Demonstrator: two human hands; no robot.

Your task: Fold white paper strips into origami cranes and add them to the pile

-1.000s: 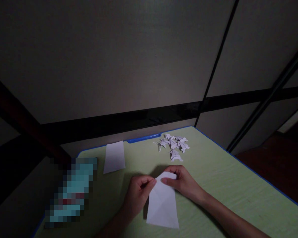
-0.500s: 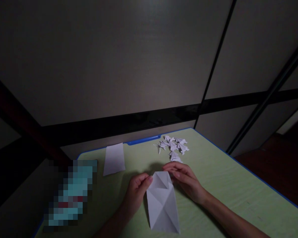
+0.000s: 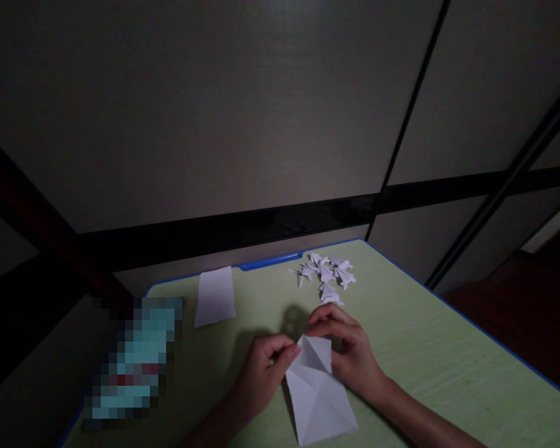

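A creased white sheet of paper (image 3: 318, 398) is held over the near part of the table, its far end partly folded and diagonal crease lines across it. My left hand (image 3: 269, 370) pinches its far left edge between thumb and fingers. On the other side, my right hand (image 3: 352, 345) touches the far right part, with curled fingers at the top edge and the thumb partly hidden behind the paper. Just beyond my right hand lie several small folded white paper figures (image 3: 327, 274) in a cluster.
A second white sheet (image 3: 215, 297) lies flat at the back left of the green table (image 3: 429, 348). A blurred turquoise item (image 3: 142, 354) rests along the left edge. Behind the table's blue rim (image 3: 270, 262) stands a panelled cabinet front (image 3: 242, 112).
The paper has shifted slightly right and nearer, and turned a little. My left hand has moved right with it. My right hand's fingers have curled in onto the far edge.
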